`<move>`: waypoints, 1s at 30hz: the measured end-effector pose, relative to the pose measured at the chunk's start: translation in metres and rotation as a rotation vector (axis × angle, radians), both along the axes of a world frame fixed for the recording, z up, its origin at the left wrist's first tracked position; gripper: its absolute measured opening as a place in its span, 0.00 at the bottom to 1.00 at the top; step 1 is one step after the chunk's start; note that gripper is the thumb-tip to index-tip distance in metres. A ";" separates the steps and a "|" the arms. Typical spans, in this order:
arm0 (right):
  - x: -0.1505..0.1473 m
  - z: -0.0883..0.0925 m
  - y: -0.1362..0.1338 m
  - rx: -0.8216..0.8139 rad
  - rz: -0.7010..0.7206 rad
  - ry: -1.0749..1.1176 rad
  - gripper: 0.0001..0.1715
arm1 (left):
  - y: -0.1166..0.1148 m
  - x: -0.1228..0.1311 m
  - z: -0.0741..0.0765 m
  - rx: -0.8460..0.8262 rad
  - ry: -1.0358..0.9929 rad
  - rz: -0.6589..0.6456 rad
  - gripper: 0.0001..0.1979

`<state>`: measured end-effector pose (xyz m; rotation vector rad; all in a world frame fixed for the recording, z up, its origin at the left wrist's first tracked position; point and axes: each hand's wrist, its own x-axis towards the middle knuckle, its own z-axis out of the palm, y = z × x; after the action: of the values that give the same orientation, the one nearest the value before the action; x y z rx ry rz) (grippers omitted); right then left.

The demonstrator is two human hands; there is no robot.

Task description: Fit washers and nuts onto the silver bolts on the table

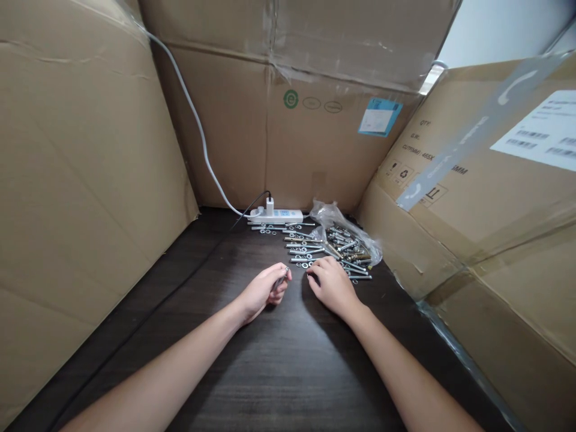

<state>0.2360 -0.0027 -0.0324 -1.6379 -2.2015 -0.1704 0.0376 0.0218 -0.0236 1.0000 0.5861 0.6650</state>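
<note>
My left hand is closed around a grey metal bolt, mostly covered by the fingers; one end pokes out near the thumb. A short gap to its right, my right hand hovers low by the hardware, thumb and forefinger bent toward each other. A tiny bright bit shows at those fingertips, too small to name. Just beyond this hand lie long bolts in rows, with loose washers and nuts beside them. Some of the hardware is hidden behind the right hand.
A clear plastic bag lies by a heap of bolts at the back right. Behind the rows sits a white power strip with a plugged-in adapter. A black cable crosses the dark table. Cardboard walls enclose three sides.
</note>
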 end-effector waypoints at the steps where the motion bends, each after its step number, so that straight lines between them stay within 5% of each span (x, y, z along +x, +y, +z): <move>1: 0.001 0.001 0.000 -0.011 0.011 0.002 0.09 | 0.000 0.000 0.000 -0.001 0.000 -0.003 0.08; 16: 0.005 0.002 0.001 -0.072 0.009 0.046 0.02 | -0.001 0.000 0.001 0.016 0.039 -0.035 0.10; 30: -0.010 0.019 -0.010 0.120 0.171 0.286 0.04 | -0.003 0.001 0.001 0.138 0.171 -0.093 0.09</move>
<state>0.2261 -0.0130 -0.0138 -1.3133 -2.0566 -0.0183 0.0387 0.0191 -0.0224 1.2146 0.6456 0.5460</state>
